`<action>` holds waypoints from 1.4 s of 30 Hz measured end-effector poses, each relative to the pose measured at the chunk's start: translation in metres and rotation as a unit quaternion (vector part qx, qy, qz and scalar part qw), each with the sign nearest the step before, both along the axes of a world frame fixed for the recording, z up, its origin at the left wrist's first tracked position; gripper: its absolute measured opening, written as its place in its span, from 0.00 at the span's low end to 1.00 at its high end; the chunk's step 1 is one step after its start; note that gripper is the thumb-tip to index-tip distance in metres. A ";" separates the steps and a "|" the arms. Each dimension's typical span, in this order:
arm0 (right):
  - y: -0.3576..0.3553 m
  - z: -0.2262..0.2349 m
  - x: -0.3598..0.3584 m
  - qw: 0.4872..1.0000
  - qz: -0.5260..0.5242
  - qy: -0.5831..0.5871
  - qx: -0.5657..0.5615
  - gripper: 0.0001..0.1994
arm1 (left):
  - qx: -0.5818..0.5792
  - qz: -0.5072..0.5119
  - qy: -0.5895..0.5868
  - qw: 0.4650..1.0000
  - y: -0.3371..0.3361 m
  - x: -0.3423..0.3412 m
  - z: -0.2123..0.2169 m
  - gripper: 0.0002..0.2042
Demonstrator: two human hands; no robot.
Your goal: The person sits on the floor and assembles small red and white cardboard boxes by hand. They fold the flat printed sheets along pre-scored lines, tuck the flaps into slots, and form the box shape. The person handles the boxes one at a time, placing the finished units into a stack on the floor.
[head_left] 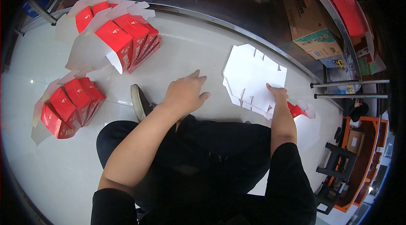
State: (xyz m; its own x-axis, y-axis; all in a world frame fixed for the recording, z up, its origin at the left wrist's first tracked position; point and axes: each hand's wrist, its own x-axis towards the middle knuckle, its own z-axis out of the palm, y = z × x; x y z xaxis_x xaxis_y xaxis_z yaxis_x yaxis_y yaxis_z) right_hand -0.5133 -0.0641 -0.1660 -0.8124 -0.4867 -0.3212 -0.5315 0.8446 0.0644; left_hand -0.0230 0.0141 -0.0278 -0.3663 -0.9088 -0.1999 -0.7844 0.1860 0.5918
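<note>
My left hand [186,92] is held out over the floor in front of my legs, empty, with its fingers apart. A stack of flat white carton blanks [249,75] with notched edges lies to its right. My right hand [278,92] grips the right edge of that stack, thumb on top and the other fingers curled at the rim, partly hidden. Beside my right forearm is a red and white carton [297,110], partly covered by the arm. Red folded cartons [127,39] with raised white flaps stand in rows at the far left, and another row [72,104] is nearer.
A metal-edged shelf [203,13] runs along the far side, with a brown cardboard box [311,22] on it at right. Metal legs [351,90] jut in at right. Near them are a dark stool [338,161] and an orange cabinet [366,157]. My shoe [141,102] rests on the tiled floor.
</note>
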 end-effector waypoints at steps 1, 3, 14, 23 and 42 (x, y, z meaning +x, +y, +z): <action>0.000 0.002 -0.002 1.000 -0.011 -0.003 -0.002 0.64 | -0.004 -0.001 0.002 1.000 0.000 -0.001 -0.001 0.26; 0.001 0.005 -0.004 0.999 -0.031 -0.010 -0.006 0.66 | 0.000 -0.004 0.001 1.000 -0.001 -0.002 0.001 0.26; -0.002 -0.030 -0.095 0.988 0.111 -0.022 -0.109 0.46 | 0.003 -0.007 0.020 1.000 -0.001 -0.004 -0.002 0.26; 0.034 0.068 -0.026 0.874 0.098 -0.329 -0.343 0.23 | 0.086 0.034 -0.016 0.996 -0.014 0.005 -0.044 0.39; 0.042 0.090 0.122 0.854 0.232 -0.331 -0.328 0.22 | -0.107 0.291 0.373 0.874 -0.046 0.014 -0.078 0.17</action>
